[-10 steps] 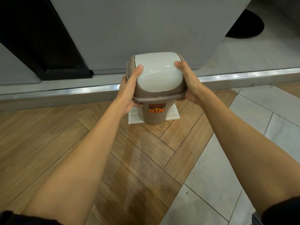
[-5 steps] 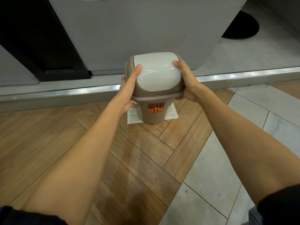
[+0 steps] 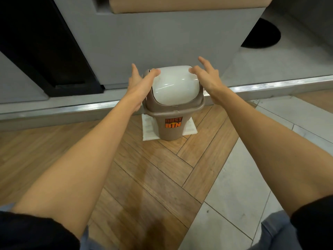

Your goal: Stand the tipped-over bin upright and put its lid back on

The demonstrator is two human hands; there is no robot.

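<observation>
A small brown bin (image 3: 171, 130) with an orange "DUST BIN" label stands upright on the wooden floor. Its brown lid with a white swing flap (image 3: 175, 87) sits on the bin's rim. My left hand (image 3: 140, 82) is at the lid's left side, fingers spread, thumb tip at the flap's upper left corner. My right hand (image 3: 205, 74) hovers at the lid's upper right, fingers apart, gripping nothing.
A white sheet of paper (image 3: 148, 129) lies under the bin. Behind the bin run a metal floor strip (image 3: 72, 109) and a grey cabinet base (image 3: 162, 38). Grey tiles (image 3: 234, 195) cover the floor to the right. A dark opening (image 3: 36, 42) is at the left.
Both hands have let go of the lid and opened, lifting off its sides. The bin and lid stay in place. The camera has tilted up a little.
</observation>
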